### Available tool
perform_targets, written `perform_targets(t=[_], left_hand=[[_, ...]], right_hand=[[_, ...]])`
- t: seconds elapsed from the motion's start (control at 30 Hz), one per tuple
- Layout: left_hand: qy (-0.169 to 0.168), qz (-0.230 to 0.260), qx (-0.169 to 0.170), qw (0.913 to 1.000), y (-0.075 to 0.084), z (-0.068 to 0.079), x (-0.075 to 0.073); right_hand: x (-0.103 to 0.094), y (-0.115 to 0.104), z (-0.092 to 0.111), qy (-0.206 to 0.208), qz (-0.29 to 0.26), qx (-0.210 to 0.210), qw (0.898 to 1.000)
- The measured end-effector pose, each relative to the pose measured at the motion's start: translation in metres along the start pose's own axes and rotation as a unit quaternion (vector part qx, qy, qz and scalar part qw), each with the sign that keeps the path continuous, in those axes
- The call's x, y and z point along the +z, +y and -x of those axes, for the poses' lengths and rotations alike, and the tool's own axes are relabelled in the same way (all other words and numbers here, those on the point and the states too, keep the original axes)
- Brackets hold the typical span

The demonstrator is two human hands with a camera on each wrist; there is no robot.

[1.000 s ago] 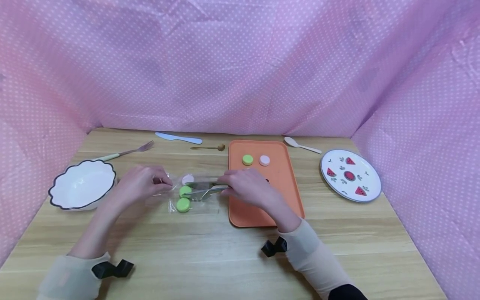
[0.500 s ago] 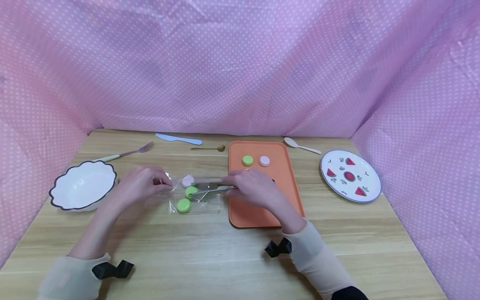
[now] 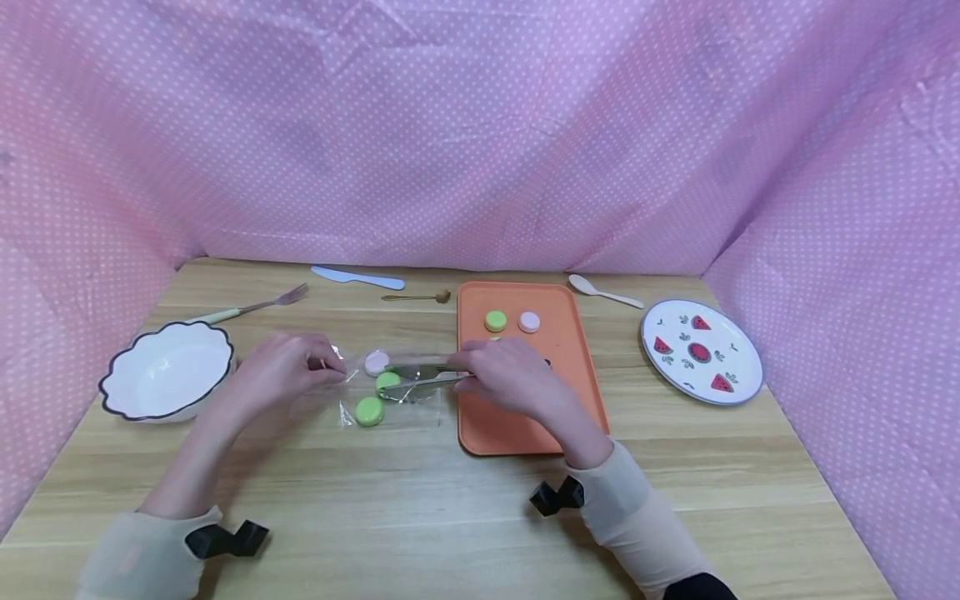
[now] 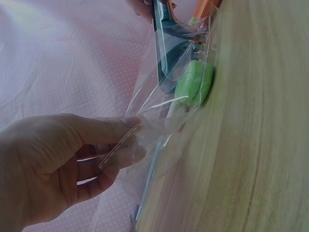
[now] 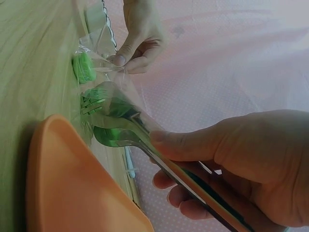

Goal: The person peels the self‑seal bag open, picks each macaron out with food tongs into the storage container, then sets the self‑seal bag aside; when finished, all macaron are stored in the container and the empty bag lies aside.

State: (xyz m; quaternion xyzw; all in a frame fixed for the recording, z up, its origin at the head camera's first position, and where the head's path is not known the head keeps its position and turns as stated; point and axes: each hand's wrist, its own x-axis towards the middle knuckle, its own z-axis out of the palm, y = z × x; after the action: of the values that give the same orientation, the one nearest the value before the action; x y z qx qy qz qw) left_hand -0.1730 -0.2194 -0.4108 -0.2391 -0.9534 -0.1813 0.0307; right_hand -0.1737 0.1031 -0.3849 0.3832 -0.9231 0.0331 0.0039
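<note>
My left hand (image 3: 288, 367) pinches the edge of a clear plastic bag (image 4: 145, 169) lying on the wooden table. Inside the bag are a lilac macaron (image 3: 377, 362), a green macaron (image 3: 387, 381) below it and another green macaron (image 3: 369, 412) nearest me. With my right hand (image 3: 506, 375) I grip metal tongs (image 5: 176, 176), one end shaped like a fork. Their tips reach into the bag on either side of the middle green macaron; whether they squeeze it I cannot tell. My right hand hangs over an orange tray (image 3: 487, 429).
On the tray sit a green macaron (image 3: 495, 321) and a lilac macaron (image 3: 528, 322). A scalloped white bowl (image 3: 168, 367) and a fork (image 3: 255, 306) lie left. Behind are a blue knife (image 3: 356, 277), a small gold utensil (image 3: 412, 297) and a spoon (image 3: 603, 291). A watermelon-patterned plate (image 3: 701, 352) stands right.
The tongs and my right hand have shifted slightly right. The middle green macaron has moved right with the tongs inside the bag. My left hand stays in place on the bag's edge.
</note>
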Motion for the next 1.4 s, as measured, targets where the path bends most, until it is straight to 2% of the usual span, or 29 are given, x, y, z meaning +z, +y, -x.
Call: perform_targets(t=[0.2,0.37,0.5,0.77,1.0,1.13,1.4], left_hand=[[0.001,0.001,-0.002,1.0,-0.001,0.001,-0.001],[0.006,-0.001,-0.002,1.0,-0.001,0.001,0.001],[0.0,0.001,-0.009,1.0,0.0,0.0,0.001],[-0.005,0.013,-0.01,0.9998,0.0,-0.001,0.0],[0.003,0.008,-0.008,0.9999,-0.002,0.0,0.001],[0.002,0.005,-0.008,1.0,-0.002,0.0,0.001],[-0.006,0.007,-0.012,0.9999,-0.002,0.0,0.002]], right_hand=[[0.0,-0.001,0.0,-0.001,-0.001,-0.001,1.0],[-0.005,0.005,0.008,-0.004,-0.037,0.022,0.999],[-0.014,0.023,0.025,0.011,-0.061,0.052,0.997],[-0.028,0.074,0.075,0.059,-0.05,0.101,0.992],[-0.029,0.105,0.114,0.057,-0.03,0.157,0.985],[-0.026,0.114,0.124,0.056,-0.025,0.169,0.984],[-0.021,0.12,0.126,0.041,-0.024,0.18,0.982]])
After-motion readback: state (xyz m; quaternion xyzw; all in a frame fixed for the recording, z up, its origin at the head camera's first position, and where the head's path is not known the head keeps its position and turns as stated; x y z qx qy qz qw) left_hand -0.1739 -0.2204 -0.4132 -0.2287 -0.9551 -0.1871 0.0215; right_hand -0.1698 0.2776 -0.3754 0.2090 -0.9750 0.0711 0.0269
